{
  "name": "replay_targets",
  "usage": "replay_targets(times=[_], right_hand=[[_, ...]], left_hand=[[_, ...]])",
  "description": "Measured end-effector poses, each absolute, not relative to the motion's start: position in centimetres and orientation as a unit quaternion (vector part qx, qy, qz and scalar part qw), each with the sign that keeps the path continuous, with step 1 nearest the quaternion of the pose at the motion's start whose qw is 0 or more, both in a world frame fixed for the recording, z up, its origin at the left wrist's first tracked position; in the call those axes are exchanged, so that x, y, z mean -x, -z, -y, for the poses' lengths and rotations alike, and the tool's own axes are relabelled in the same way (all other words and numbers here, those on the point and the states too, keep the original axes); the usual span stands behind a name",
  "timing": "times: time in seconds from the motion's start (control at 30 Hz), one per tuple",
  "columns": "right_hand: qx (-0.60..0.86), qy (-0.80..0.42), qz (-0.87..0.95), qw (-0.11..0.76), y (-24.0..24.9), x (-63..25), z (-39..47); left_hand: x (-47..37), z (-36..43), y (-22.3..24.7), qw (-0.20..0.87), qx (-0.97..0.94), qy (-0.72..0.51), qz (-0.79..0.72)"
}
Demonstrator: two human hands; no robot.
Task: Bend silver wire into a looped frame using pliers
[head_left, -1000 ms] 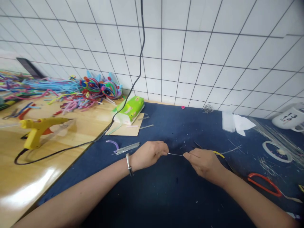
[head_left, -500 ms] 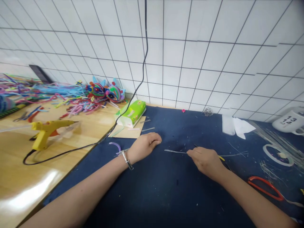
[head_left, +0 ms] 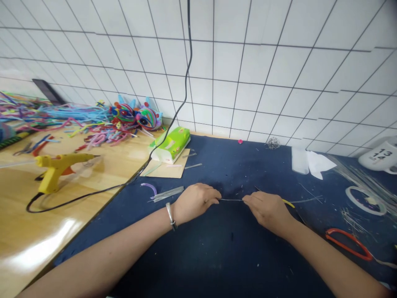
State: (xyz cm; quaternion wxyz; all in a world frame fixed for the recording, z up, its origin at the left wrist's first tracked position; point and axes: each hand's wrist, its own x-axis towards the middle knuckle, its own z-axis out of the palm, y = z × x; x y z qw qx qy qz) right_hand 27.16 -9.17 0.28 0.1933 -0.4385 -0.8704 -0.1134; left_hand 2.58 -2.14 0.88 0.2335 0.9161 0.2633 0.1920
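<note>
A thin silvery wire (head_left: 231,200) is stretched level between my two hands, just above the dark blue cloth (head_left: 198,256). My left hand (head_left: 195,203) pinches its left end between thumb and fingertips. On the other side my right hand (head_left: 266,209) is closed on the wire, its fingers hiding part of it. A yellow piece (head_left: 288,203) shows behind the right hand, and a dark tip pokes out above its fingers; whether the hand grips this object I cannot tell. Beside my left wrist lies a bundle of short wires (head_left: 168,194) with a purple curved strip (head_left: 150,189).
Right: orange-handled scissors or pliers (head_left: 349,244), a white ring (head_left: 366,200), long wires (head_left: 362,176), a mug (head_left: 380,156). Left: a yellow glue gun (head_left: 58,167) with its black cord, a green tissue pack (head_left: 171,145) on cardboard, and colourful pipe cleaners (head_left: 71,114).
My left hand has moved right and taken hold of the wire's left end, which was free before. My right hand has stayed nearly in place. The short wire bundle is now uncovered.
</note>
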Motion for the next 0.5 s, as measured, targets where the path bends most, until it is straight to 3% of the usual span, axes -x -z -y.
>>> replay_targets(times=[0.23,0.37,0.5], right_hand=[[0.447,0.114,0.857,0.228,0.15,-27.53,8.99],[0.445,0.111,0.851,0.255,0.03,-27.58,9.02],[0.433,0.115,0.852,0.273,-0.14,-27.48,9.07]], left_hand=[[-2.65,1.87,-0.70,0.690,-0.602,-0.251,-0.314],[-2.69,2.00,-0.73,0.801,-0.472,-0.251,-0.270],[-2.77,2.19,-0.59,0.830,-0.427,-0.250,-0.259]])
